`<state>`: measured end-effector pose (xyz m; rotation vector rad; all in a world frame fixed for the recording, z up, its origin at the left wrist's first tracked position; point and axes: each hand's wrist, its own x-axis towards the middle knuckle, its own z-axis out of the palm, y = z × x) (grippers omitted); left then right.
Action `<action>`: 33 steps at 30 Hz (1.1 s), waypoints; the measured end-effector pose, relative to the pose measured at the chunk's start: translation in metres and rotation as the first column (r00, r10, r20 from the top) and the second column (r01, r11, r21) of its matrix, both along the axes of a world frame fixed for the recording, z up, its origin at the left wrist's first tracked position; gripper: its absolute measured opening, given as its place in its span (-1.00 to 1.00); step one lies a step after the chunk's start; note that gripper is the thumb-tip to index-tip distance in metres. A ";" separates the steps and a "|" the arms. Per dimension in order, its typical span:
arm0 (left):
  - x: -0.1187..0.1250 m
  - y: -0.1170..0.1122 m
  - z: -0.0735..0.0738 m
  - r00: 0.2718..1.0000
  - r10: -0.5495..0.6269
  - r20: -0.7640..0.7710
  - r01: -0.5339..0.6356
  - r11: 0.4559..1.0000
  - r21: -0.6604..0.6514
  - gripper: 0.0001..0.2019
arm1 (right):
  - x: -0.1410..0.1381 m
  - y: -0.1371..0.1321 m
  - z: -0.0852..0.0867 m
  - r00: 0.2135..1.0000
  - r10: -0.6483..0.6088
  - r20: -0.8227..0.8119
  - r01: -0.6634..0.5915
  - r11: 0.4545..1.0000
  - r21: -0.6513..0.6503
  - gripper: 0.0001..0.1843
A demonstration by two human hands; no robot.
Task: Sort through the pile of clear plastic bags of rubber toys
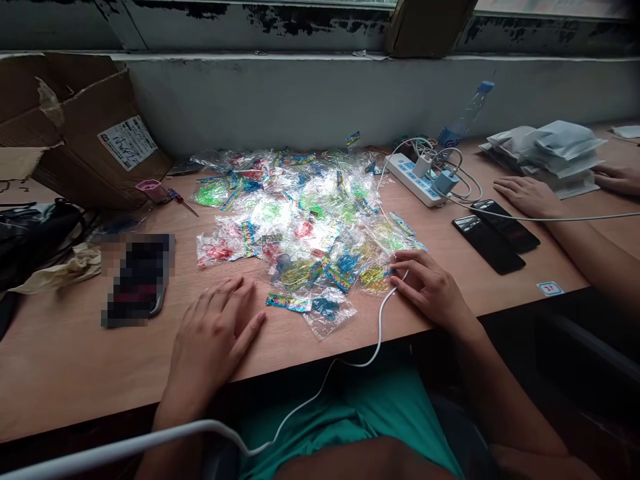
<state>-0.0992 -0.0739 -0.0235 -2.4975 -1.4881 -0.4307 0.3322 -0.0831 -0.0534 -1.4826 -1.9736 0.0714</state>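
Observation:
A heap of small clear plastic bags (pixel 295 220) covers the middle of the wooden table (pixel 100 373), with green, red, blue and yellow items inside and colourful printed labels. My right hand (pixel 425 287) rests with curved fingertips on the heap's right edge, close to a white cable (pixel 381 327). My left hand (pixel 215 337) lies flat on the table with its fingers apart, just below the heap. Near it, a loose bag with a blue item (pixel 327 313) sits at the heap's front edge. Neither hand visibly holds anything.
To the right are a white power strip (pixel 415 179), a water bottle (pixel 465 113), two black phones (pixel 489 243), and a co-worker's hand (pixel 527 197) beside stacked packets (pixel 545 153). At left are a cardboard box (pixel 80 130), a screwdriver (pixel 183 201), and a blurred dark object (pixel 140 280).

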 end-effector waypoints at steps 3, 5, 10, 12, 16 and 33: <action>0.014 -0.007 0.008 0.999 -0.050 0.019 0.047 0.993 0.109 -0.56 | 0.000 0.000 0.001 1.000 0.008 0.014 -0.008 1.000 -0.003 -0.83; 0.026 -0.011 0.011 0.983 -0.181 0.011 0.179 0.978 0.105 -0.56 | 0.001 0.000 0.001 1.000 0.008 0.022 -0.008 1.000 -0.001 -0.83; 0.046 -0.012 0.011 0.910 -0.407 0.079 0.410 0.912 -0.029 -0.63 | 0.002 0.000 -0.001 1.000 0.010 0.012 -0.010 1.000 0.000 -0.81; 0.047 -0.011 0.010 0.897 -0.425 0.123 0.436 0.896 -0.084 -0.67 | 0.002 0.000 -0.001 1.000 0.011 -0.002 -0.011 1.000 -0.006 -0.80; 0.043 -0.010 0.009 0.890 -0.425 0.165 0.444 0.890 -0.104 -0.73 | 0.003 0.000 -0.002 1.000 0.010 -0.018 -0.011 1.000 -0.018 -0.78; 0.042 -0.007 0.006 0.931 -0.349 0.110 0.349 0.937 0.020 -0.80 | 0.002 -0.004 0.000 0.995 0.045 -0.091 -0.038 0.996 0.075 -0.80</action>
